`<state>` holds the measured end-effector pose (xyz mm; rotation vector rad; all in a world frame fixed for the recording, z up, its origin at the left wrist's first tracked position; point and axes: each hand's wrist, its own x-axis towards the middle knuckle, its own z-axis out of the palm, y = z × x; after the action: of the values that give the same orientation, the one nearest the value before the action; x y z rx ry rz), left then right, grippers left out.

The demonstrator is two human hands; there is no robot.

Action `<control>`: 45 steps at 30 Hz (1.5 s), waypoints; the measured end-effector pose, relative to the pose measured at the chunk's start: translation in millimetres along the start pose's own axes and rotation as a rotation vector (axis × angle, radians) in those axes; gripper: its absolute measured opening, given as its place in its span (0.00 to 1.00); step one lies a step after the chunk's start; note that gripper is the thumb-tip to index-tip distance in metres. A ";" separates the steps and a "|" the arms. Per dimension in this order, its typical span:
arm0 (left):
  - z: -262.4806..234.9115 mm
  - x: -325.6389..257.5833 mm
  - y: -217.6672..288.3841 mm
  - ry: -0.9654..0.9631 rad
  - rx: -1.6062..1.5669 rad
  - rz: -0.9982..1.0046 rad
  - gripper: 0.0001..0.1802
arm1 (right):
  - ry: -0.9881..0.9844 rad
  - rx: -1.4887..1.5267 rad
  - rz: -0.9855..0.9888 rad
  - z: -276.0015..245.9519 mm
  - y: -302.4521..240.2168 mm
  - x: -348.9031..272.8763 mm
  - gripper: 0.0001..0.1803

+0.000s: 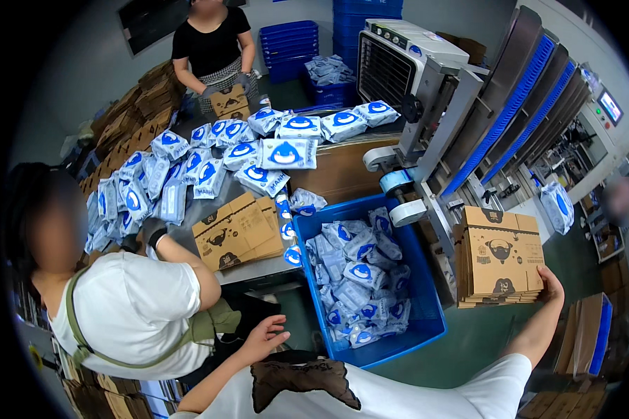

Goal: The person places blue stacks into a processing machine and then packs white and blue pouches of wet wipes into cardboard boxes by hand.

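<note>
My right hand [551, 285] grips the right edge of a stack of flattened cardboard boxes [500, 255], printed with a dark cartoon animal. The stack is at the right, beside the machine frame; my thumb is over the edge and the rest of my fingers are partly hidden. My left hand [265, 336] holds nothing, its fingers apart, in the air left of a blue bin [435, 318]. Inside that bin lie many white and blue soft packs [356, 297], jumbled together.
A metal table [258, 270] carries more packs [286, 153] and flat cartons [234, 234]. At left a co-worker in white [129, 307] reaches over it; another in black [213, 49] holds a carton [230, 103] across it. A machine with blue belts [507, 105] rises at right.
</note>
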<state>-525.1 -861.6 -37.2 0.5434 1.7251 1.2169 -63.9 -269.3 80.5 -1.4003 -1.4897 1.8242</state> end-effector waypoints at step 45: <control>-118.2 73.1 -31.4 0.270 0.234 0.441 0.28 | 0.239 -1.082 -1.140 509.0 -31.5 -99.1 0.15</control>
<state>-657.7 -876.4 -87.2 0.9759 2.0615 1.4515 -471.7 -588.9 117.0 -0.6550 -2.4704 0.1130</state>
